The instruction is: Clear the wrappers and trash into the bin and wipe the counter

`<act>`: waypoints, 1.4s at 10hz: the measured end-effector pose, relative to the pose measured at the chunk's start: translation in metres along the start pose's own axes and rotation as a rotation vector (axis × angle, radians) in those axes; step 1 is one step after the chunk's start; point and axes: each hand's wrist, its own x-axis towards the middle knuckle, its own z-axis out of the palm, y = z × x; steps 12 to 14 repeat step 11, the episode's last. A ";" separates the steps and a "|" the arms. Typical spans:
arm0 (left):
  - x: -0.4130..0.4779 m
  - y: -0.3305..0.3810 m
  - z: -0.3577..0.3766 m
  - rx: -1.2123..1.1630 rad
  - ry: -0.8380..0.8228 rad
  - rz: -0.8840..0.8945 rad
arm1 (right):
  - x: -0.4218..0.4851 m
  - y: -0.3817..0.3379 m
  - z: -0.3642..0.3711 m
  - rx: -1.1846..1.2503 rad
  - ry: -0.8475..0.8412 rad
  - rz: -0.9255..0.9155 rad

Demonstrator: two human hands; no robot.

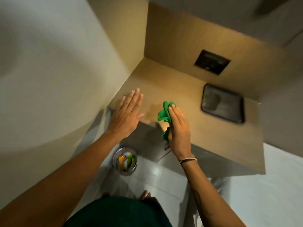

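Observation:
A crumpled green cloth (164,114) is gripped in my right hand (177,128), held just above the front edge of the tan counter (183,95). My left hand (126,117) is flat with fingers spread, empty, over the counter's left front corner beside the wall. Below the counter, on the floor, stands a small round metal bin (115,157) holding colourful wrappers (127,161). No wrappers show on the counter top.
A dark rectangular tray (223,105) lies on the counter at the right. A dark switch plate (212,61) is set in the back wall. A pale wall closes the left side. White floor tiles (164,181) and my bare feet are below.

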 end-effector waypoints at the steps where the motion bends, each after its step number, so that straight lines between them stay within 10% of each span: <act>1: 0.051 0.028 -0.011 -0.021 0.008 -0.018 | 0.050 0.052 -0.049 -0.074 0.139 0.124; 7: 0.090 0.068 0.028 -0.072 -0.111 -0.121 | 0.153 0.211 -0.036 -0.206 -0.346 0.660; 11: 0.088 0.022 -0.002 -0.018 -0.058 -0.111 | 0.118 0.096 -0.003 -0.274 -0.318 0.147; 14: 0.088 0.022 -0.002 -0.018 -0.058 -0.111 | 0.118 0.096 -0.003 -0.274 -0.318 0.147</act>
